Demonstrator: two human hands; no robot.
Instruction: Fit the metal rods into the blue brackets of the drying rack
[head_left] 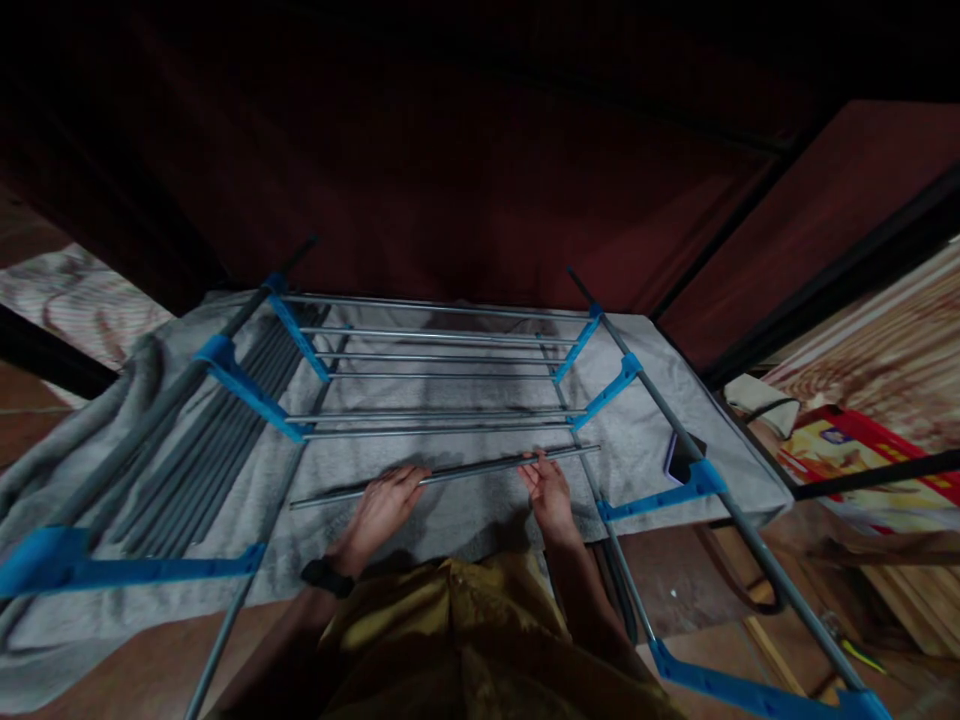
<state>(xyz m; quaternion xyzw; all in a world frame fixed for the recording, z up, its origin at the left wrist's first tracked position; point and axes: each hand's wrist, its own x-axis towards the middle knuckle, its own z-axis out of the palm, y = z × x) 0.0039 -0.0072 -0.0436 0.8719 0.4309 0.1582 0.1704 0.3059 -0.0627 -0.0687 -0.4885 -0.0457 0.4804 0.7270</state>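
Observation:
A thin grey metal rod [465, 468] lies level in front of me, over a grey cloth [465, 500]. My left hand [384, 503] grips it left of its middle, fingers curled round it. My right hand [550, 490] holds it nearer the right end, fingers closed on it. Just beyond the rod is a partly built rack [442, 360] of grey rods set in blue plastic brackets, with several rods fitted crosswise. A black band is on my left wrist.
Several loose grey rods [210, 440] lie bundled at the left on the cloth. Blue brackets on long tubes run down both sides [667, 495]. A dark phone [681, 458] lies at the right. A dark red wall stands behind; a red box [862, 450] sits far right.

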